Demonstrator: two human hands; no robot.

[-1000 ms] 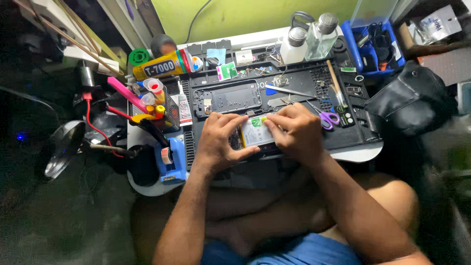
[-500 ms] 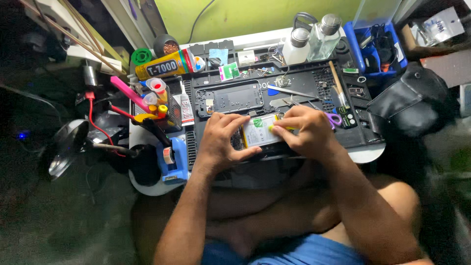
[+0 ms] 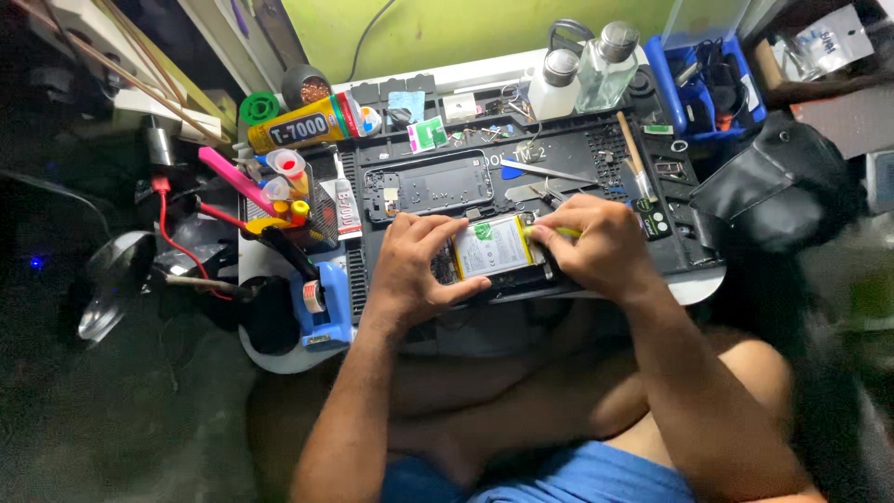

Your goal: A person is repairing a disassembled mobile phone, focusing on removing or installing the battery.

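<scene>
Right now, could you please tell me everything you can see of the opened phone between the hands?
The phone lies flat, back cover off, on the dark work mat, near its front edge. A pale rectangular battery with a green mark fills its middle; dark inner parts show along the left side. The left hand grips its left end, with the thumb along the lower edge. The right hand covers its right end and presses a thin yellow-green tool at the battery's upper right corner.

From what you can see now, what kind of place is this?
Probably a small phone repair bench. Both hands, left hand and right hand, work on an opened phone with its battery showing. A black back cover lies on the work mat, with a yellow glue tube nearby.
</scene>
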